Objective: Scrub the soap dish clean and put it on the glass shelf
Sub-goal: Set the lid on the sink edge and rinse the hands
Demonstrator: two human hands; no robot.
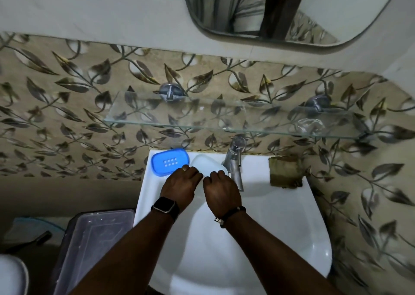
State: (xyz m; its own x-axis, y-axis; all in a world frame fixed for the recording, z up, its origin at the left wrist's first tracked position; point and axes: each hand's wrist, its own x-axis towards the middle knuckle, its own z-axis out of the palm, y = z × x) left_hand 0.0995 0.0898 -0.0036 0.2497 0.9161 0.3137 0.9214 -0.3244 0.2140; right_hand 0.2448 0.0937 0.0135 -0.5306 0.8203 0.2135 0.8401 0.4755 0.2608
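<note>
soap dish (207, 162) held with long axis left-right.

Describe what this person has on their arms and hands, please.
No sleeves or gloves show. The left hand has a smartwatch at its wrist, with a dark strap and a rounded rectangular face. The right hand has a thin dark cord bracelet at its wrist, with small white beads. No rings show.
</note>
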